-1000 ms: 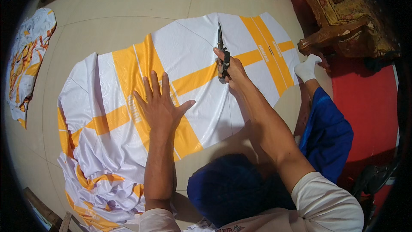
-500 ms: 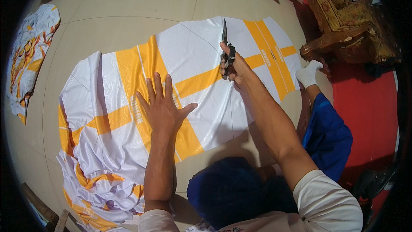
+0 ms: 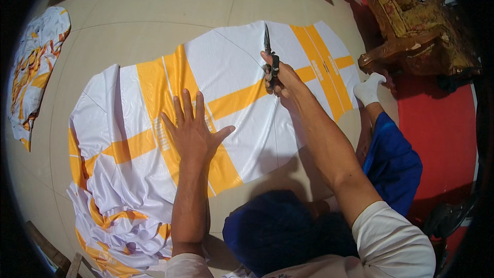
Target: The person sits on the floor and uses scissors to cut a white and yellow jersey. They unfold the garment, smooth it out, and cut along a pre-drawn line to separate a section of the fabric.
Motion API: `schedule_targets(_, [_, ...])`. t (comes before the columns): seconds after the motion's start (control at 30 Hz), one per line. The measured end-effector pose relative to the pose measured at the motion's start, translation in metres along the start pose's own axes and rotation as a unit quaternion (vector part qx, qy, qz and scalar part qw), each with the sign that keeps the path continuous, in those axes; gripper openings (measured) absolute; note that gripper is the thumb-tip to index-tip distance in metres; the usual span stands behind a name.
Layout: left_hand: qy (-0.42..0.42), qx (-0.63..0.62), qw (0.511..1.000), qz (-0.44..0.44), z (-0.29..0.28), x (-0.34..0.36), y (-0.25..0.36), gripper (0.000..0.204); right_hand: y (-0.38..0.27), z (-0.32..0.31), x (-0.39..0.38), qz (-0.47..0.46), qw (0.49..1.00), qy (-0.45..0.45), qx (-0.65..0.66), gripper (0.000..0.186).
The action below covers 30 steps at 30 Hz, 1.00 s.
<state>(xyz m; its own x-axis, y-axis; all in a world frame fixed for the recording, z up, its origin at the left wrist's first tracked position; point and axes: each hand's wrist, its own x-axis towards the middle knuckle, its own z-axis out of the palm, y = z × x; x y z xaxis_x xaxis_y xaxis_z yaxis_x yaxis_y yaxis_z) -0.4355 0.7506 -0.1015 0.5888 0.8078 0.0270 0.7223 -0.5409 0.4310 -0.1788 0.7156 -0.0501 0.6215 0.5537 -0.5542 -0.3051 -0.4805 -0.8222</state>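
Note:
A long white fabric (image 3: 242,139) with orange bands and thin printed lines lies spread over the floor, its near left part bunched in folds. My left hand (image 3: 192,126) rests flat on an orange band, fingers spread, pressing the cloth. In my right hand (image 3: 275,77) is a pair of scissors (image 3: 266,38) with black handles, my fingers wrapped round them. The blades point away from me at the fabric's far edge, along a raised ridge in the white part. Whether the blades are parted is too small to tell.
A separate heap of white and orange fabric (image 3: 38,72) lies at the far left. On the right stand a carved wooden chair (image 3: 401,46) with patterned upholstery and a red carpet (image 3: 437,139). My socked foot (image 3: 369,88) is beside the fabric's right end. Wooden legs (image 3: 49,239) show at lower left.
Almost nothing differs. The view has shifted very slightly; my left hand stays flat on the fabric and my right hand keeps the scissors at the same spot.

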Motion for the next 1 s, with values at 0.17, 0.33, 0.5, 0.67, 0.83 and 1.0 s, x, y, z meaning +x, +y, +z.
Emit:
schedule_targets(0.17, [-0.017,0.014,1.0,-0.019,-0.002,0.001,0.003,0.114,-0.009,-0.008,0.018,0.035,0.998,-0.045,-0.006,0.059])
schedule_targets(0.33, [-0.019,0.012,1.0,-0.021,-0.002,0.001,0.003,0.114,-0.015,-0.01,0.032,0.042,0.998,-0.037,-0.009,0.06])
schedule_targets(0.5, [-0.018,0.018,0.999,-0.022,-0.004,0.001,0.005,0.113,-0.01,-0.008,0.036,-0.025,0.999,-0.025,-0.005,0.057])
schedule_targets(0.67, [-0.012,0.017,1.0,-0.018,-0.001,0.001,0.003,0.113,-0.008,-0.01,0.041,-0.047,0.999,-0.002,-0.02,0.055])
schedule_targets(0.83, [-0.03,0.021,0.999,-0.026,-0.003,0.001,0.004,0.113,-0.015,-0.012,0.044,-0.008,0.999,-0.032,-0.026,0.057])
schedule_targets(1.0, [-0.018,0.012,1.0,-0.023,-0.003,0.001,0.002,0.114,-0.023,-0.018,0.055,0.001,0.997,-0.058,-0.048,0.061])
